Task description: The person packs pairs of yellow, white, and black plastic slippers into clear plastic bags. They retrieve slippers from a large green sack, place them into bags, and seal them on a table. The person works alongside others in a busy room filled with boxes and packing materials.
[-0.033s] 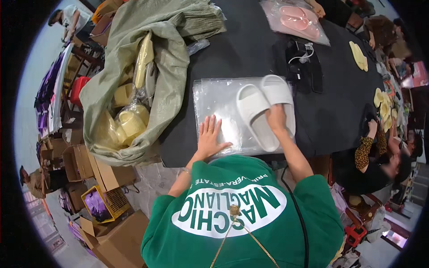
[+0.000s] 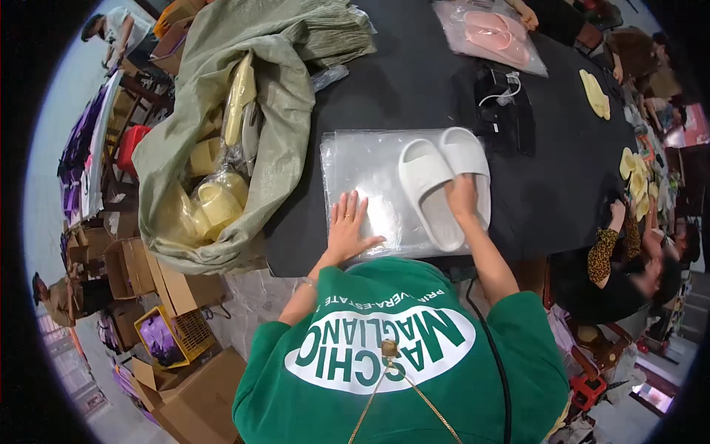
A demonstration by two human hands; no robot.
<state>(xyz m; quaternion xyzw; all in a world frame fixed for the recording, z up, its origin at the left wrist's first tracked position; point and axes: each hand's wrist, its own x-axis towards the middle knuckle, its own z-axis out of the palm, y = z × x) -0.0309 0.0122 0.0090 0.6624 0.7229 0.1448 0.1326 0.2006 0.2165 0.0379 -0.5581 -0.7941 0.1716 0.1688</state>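
Fingers (image 2: 352, 203) of the left hand (image 2: 345, 235) are fanned apart, thumb stretched out toward the right, pressed flat on clear plastic sheeting (image 2: 339, 159). Those of the right hand (image 2: 463, 198) reach in at the strap (image 2: 466, 157) of one of two white slippers (image 2: 427, 172) (tips hidden, so I cannot tell how far they close). Both slippers lie side by side over the sheeting's right part, on a dark table (image 2: 392, 81).
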